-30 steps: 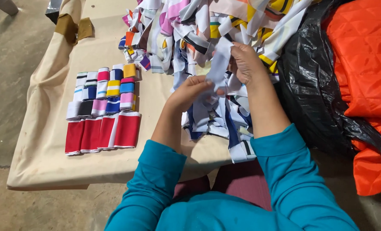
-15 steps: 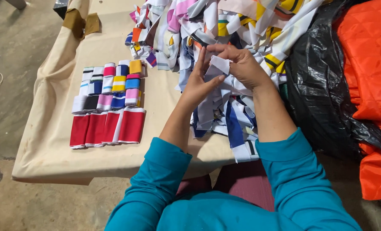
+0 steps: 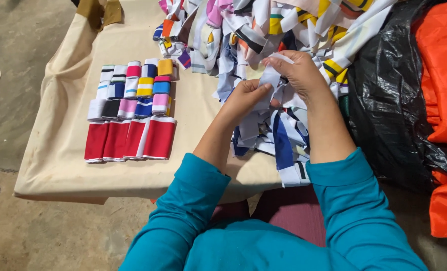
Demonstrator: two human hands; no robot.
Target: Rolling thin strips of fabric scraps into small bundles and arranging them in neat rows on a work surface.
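The person's left hand [image 3: 246, 98] and right hand [image 3: 298, 73] meet above the right part of the cloth-covered table [image 3: 58, 155]; both are closed on one pale grey-white fabric strip [image 3: 269, 83], the right hand pinching its upper end between thumb and fingers, the left hand gripping it lower down with the thumb laid across it; the strip runs upright between the two hands and stands just over the loose pile of striped fabric strips [image 3: 263, 30] that spreads from the far edge of the table down to its near edge; some strips hang over that near edge beside the right forearm; both arms wear teal sleeves [image 3: 193, 200]; to the left of the hands, well apart from them, lie rows of folded fabric bands [image 3: 135, 88] in white, pink, yellow, blue and black, and just below these four red folded bands [image 3: 130, 139] side by side; to the right of the pile sits a black plastic bag [image 3: 389, 110], and beside it orange quilted fabric [image 3: 441, 70]; bare concrete floor [image 3: 8, 75] shows at the left.
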